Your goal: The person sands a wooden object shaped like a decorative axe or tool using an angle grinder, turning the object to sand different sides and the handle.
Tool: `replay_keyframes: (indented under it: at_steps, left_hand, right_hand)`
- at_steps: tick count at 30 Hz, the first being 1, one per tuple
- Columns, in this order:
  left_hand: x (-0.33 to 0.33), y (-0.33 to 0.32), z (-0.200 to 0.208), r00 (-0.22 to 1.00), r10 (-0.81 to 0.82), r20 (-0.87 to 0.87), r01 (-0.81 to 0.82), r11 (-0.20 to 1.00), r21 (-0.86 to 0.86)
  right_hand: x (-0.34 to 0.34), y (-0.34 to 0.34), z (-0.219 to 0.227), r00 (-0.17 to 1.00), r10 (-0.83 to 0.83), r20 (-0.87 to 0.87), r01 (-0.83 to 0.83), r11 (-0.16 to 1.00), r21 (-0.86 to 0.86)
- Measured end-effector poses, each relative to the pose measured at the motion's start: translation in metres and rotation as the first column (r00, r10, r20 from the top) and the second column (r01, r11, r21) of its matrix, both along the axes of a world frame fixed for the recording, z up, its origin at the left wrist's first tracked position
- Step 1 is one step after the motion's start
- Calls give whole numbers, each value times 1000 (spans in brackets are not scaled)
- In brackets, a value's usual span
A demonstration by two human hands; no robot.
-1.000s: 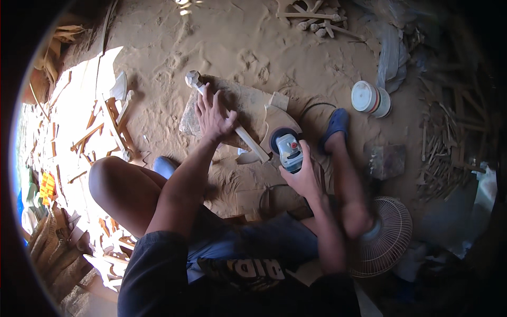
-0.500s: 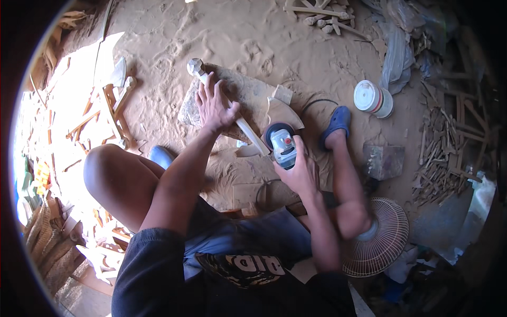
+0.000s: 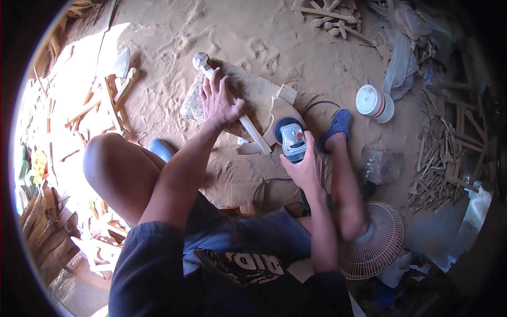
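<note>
A pale wooden axe (image 3: 254, 134) with a faceted knob at the far end of its handle lies slantwise across a stone block (image 3: 244, 84). My left hand (image 3: 219, 103) is over the handle, fingers spread and bent around it, pressing it against the block. In my right hand (image 3: 306, 170) is an angle grinder (image 3: 293, 141) with a round disc at its front. The disc is over the curved blade on the axe's right side and hides part of it; whether it touches the wood I cannot tell.
A white lidded bucket (image 3: 374, 102) stands at the right, beyond my blue clog (image 3: 339, 124). Near my right knee is a round fan (image 3: 376, 240). Wooden pieces are piled at left (image 3: 108, 108), far right (image 3: 441, 153) and back (image 3: 332, 18). The grinder's dark cord (image 3: 262, 189) runs over the sandy ground.
The grinder has moved right, off the lower end of the axe handle and onto the curved blade. My left hand keeps its place on the handle. The whole view has shifted slightly.
</note>
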State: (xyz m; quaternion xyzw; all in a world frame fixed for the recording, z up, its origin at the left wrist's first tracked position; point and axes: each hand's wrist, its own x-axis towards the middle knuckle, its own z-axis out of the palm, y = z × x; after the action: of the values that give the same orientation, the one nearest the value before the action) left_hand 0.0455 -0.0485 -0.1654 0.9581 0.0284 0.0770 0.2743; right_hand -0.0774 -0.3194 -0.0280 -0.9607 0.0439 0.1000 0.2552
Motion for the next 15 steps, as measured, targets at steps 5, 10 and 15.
replay_keyframes:
  at_steps: [5,10,15]
  left_hand:
    - [-3,3,-2,1000,4,14,-4,1000,-21]
    - [0,1,-1,1000,25,4,-25,999,30]
    - [-2,2,2,1000,12,-12,-12,1000,0]
  right_hand:
    - [0,18,10,997,29,-75,-28,1000,13]
    - [2,21,7,996,71,-58,-70,997,31]
    - [2,24,5,995,86,-47,-85,996,17]
